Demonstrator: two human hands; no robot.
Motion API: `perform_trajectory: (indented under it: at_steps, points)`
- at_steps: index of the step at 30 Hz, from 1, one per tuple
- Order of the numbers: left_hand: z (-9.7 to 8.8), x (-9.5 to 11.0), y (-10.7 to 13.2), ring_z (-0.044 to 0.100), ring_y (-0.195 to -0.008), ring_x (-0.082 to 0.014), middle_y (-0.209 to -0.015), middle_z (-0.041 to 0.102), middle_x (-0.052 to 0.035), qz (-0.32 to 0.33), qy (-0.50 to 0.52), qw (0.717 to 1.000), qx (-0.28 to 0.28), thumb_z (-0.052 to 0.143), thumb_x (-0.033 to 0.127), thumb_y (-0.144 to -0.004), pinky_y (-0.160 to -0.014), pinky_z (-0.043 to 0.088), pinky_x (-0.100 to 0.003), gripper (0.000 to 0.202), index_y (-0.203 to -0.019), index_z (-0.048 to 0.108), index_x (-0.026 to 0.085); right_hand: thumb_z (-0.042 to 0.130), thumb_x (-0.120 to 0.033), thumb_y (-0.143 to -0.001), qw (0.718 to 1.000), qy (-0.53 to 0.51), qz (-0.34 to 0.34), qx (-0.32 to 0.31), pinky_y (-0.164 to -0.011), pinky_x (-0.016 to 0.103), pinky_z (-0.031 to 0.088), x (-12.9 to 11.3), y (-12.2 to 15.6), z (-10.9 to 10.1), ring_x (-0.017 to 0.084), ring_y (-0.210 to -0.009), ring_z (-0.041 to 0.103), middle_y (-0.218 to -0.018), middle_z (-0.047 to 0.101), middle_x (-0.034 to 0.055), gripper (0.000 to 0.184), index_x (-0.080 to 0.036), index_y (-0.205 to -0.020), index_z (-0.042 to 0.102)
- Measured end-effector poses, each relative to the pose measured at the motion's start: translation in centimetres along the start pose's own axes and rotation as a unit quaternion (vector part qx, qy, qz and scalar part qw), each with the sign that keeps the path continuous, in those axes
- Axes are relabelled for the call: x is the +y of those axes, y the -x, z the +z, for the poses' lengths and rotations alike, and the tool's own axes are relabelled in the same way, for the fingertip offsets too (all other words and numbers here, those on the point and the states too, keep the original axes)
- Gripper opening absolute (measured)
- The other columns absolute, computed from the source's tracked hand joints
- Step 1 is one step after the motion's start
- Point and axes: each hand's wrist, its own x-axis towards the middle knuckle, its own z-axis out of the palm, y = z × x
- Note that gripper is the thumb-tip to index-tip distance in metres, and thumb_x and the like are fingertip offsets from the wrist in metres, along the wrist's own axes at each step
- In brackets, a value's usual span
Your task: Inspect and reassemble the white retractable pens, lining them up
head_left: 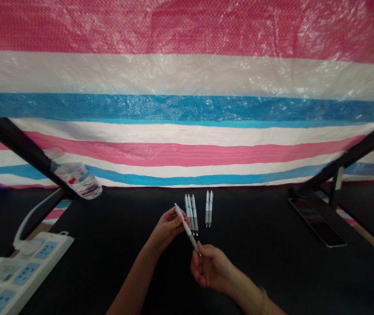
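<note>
A white pen with a grey grip (187, 229) slants between my two hands above the dark table. Near its upper, clicker end, my left hand (167, 227) pinches the barrel between thumb and fingers. My right hand (211, 267) closes on the lower, tip end. Just beyond my left hand lies a group of three similar pens (192, 210), side by side and partly hidden by that hand. To the right of them, a pair of the same pens (209, 210) rests on the table, tips toward me.
At the left stand a clear plastic bottle (82, 179) and a white power strip (39, 262) with a plug and cable. A smartphone (316, 222) lies at the right beside a black metal frame (331, 170). Behind the table hangs a striped plastic sheet (187, 74).
</note>
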Motion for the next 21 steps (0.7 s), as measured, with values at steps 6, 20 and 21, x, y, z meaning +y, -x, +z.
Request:
perform_trajectory:
  at_steps: [6, 20, 21]
  points:
    - [0.1, 0.0, 0.0, 0.069, -0.067, -0.0184, -0.073, 0.072, -0.0067, 0.026, -0.019, 0.999, 0.02, 0.091, 0.031, -0.062, -0.066, 0.056, -0.028, 0.032, -0.077, 0.068, 0.014, 0.058, -0.072, -0.079, 0.978, 0.153, -0.11, 0.094, -0.036, 0.019, 0.036, 0.0, 0.4, 1.0, 0.012, -0.04, 0.057, -0.062, 0.063, 0.0015, 0.058, -0.015, -0.083, 0.057]
    - [0.8, -0.7, 0.0, 0.067, -0.065, -0.0155, -0.073, 0.071, -0.0052, 0.076, -0.079, 0.993, 0.046, 0.086, 0.036, -0.068, -0.063, 0.056, -0.025, 0.035, -0.088, 0.068, 0.013, 0.049, -0.072, -0.084, 0.921, 0.333, -0.143, 0.14, -0.031, 0.017, 0.023, -0.9, 0.6, 0.9, 0.006, -0.031, 0.041, -0.051, 0.056, -0.0027, 0.062, -0.012, -0.085, 0.063]
    - [0.8, -0.7, 0.0, 0.067, -0.064, -0.015, -0.073, 0.071, -0.0046, 0.083, -0.094, 0.991, 0.054, 0.085, 0.036, -0.069, -0.062, 0.055, -0.025, 0.04, -0.097, 0.067, 0.014, 0.047, -0.07, -0.086, 0.909, 0.355, -0.158, 0.149, -0.032, 0.017, 0.023, -1.1, 0.8, 1.1, 0.005, -0.032, 0.04, -0.052, 0.055, -0.0032, 0.06, -0.012, -0.086, 0.063]
